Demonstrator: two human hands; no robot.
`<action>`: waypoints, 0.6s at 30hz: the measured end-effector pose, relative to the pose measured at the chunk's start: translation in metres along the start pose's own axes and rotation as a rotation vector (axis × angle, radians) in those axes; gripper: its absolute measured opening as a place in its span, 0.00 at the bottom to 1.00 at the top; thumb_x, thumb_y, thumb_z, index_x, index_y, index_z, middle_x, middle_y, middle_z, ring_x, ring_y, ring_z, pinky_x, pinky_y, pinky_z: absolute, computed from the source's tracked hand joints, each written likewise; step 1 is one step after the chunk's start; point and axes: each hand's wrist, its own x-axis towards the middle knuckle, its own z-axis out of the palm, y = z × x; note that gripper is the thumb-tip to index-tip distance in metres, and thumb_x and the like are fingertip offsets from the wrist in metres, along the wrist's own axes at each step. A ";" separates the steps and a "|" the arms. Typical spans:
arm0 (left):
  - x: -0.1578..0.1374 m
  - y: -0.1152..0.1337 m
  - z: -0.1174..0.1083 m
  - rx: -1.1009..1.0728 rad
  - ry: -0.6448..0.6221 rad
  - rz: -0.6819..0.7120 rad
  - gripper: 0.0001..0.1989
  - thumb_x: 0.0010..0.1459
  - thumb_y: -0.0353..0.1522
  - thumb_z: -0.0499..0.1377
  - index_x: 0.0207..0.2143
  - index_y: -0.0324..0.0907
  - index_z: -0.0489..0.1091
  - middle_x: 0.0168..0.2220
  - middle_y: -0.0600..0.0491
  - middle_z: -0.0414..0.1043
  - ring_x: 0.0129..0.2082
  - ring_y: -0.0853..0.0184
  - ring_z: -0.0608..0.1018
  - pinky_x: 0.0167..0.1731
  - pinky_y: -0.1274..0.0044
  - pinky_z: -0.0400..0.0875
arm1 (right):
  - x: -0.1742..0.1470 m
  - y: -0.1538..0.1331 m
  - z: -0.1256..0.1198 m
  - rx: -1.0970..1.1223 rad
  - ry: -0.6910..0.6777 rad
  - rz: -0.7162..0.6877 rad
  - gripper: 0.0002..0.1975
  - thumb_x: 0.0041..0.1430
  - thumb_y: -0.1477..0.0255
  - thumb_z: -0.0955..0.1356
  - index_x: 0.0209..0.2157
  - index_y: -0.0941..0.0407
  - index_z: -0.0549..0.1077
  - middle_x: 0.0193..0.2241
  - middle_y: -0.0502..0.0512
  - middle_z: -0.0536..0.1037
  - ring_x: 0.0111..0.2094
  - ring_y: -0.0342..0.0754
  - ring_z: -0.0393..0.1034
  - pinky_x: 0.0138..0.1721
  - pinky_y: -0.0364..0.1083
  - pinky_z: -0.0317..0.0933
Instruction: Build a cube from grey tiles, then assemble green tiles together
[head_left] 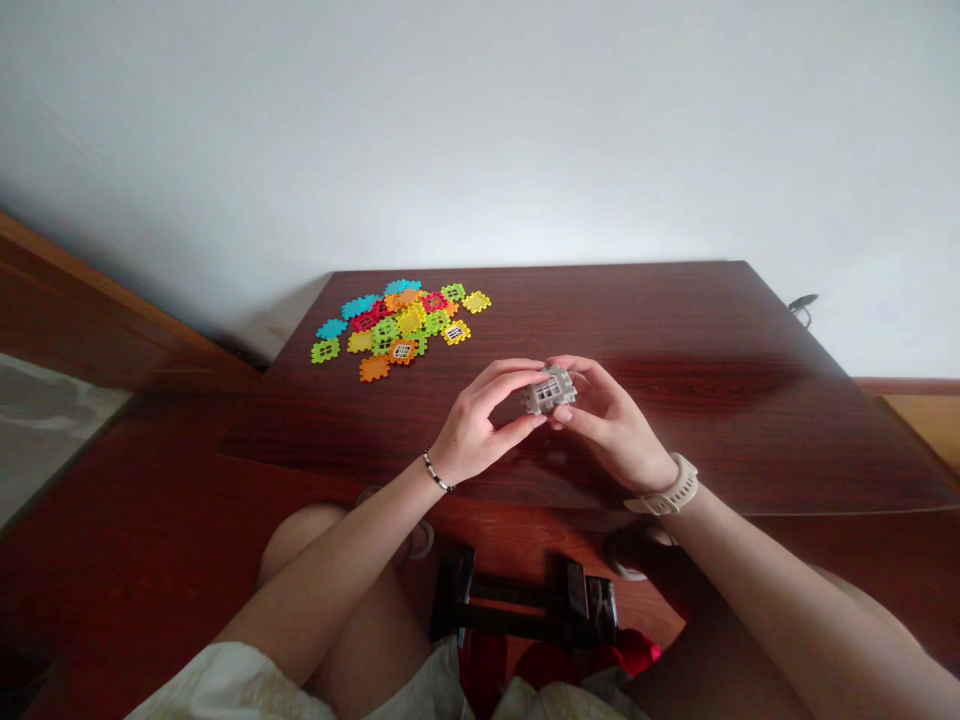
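Between my two hands is a small grey block of toothed interlocking tiles (550, 391), with a window grid on the side that faces me. It is held up above the near part of the table. My left hand (480, 420) grips it from the left, fingers over the top and thumb below. From the right, my right hand (611, 425) closes on it with the thumb at its lower edge. The far side of the block is hidden by the fingers. A loose pile of toothed tiles (410, 320) in blue, red, green, yellow and orange lies beyond my left hand.
The dark wooden table (675, 330) reaches back to a pale wall (525, 130). A black cable (802, 305) shows past its right edge. A black frame (517, 598) sits below, between my legs. Brown wooden furniture (112, 310) stands at left.
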 end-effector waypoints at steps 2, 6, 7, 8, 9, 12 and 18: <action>0.000 0.000 0.000 -0.020 -0.008 -0.005 0.19 0.70 0.35 0.65 0.61 0.48 0.73 0.61 0.44 0.75 0.62 0.57 0.78 0.61 0.61 0.79 | 0.000 0.000 0.000 0.007 0.014 0.018 0.24 0.61 0.63 0.79 0.56 0.47 0.76 0.49 0.55 0.78 0.44 0.49 0.74 0.42 0.49 0.75; -0.003 -0.001 0.001 -0.117 -0.016 -0.037 0.22 0.68 0.37 0.68 0.62 0.47 0.73 0.62 0.43 0.73 0.62 0.55 0.78 0.59 0.63 0.80 | 0.000 0.000 -0.001 -0.001 0.022 0.014 0.22 0.60 0.62 0.80 0.54 0.48 0.76 0.47 0.55 0.79 0.42 0.49 0.74 0.41 0.49 0.75; -0.004 -0.001 0.002 -0.138 -0.010 -0.057 0.21 0.68 0.37 0.68 0.61 0.47 0.73 0.62 0.43 0.73 0.62 0.55 0.78 0.59 0.63 0.81 | 0.000 0.000 -0.001 -0.003 0.021 0.016 0.22 0.60 0.62 0.80 0.54 0.49 0.76 0.47 0.55 0.79 0.42 0.49 0.74 0.41 0.49 0.75; -0.004 -0.001 0.003 -0.154 -0.002 -0.082 0.20 0.68 0.37 0.67 0.61 0.47 0.73 0.62 0.42 0.73 0.62 0.54 0.78 0.58 0.63 0.81 | 0.000 0.000 -0.001 -0.004 0.020 0.020 0.22 0.60 0.62 0.80 0.54 0.49 0.77 0.47 0.55 0.80 0.41 0.49 0.74 0.41 0.49 0.75; -0.005 -0.002 0.003 -0.167 0.004 -0.108 0.19 0.69 0.37 0.66 0.60 0.47 0.74 0.62 0.42 0.73 0.62 0.54 0.78 0.58 0.63 0.81 | 0.000 0.000 -0.001 -0.005 0.020 0.027 0.22 0.60 0.62 0.80 0.54 0.49 0.77 0.47 0.55 0.80 0.41 0.49 0.74 0.40 0.49 0.74; -0.007 -0.002 0.003 -0.212 0.003 -0.145 0.17 0.71 0.36 0.64 0.60 0.46 0.73 0.64 0.42 0.72 0.63 0.54 0.78 0.57 0.63 0.82 | 0.000 0.000 -0.001 0.007 0.024 0.050 0.22 0.60 0.61 0.79 0.54 0.49 0.77 0.48 0.56 0.80 0.42 0.49 0.74 0.40 0.48 0.74; -0.006 -0.002 0.003 -0.279 -0.011 -0.138 0.17 0.72 0.36 0.63 0.61 0.47 0.72 0.66 0.41 0.70 0.66 0.54 0.76 0.60 0.63 0.81 | 0.000 -0.001 -0.002 0.015 0.026 0.066 0.22 0.61 0.60 0.79 0.54 0.47 0.77 0.49 0.55 0.79 0.42 0.49 0.74 0.40 0.48 0.74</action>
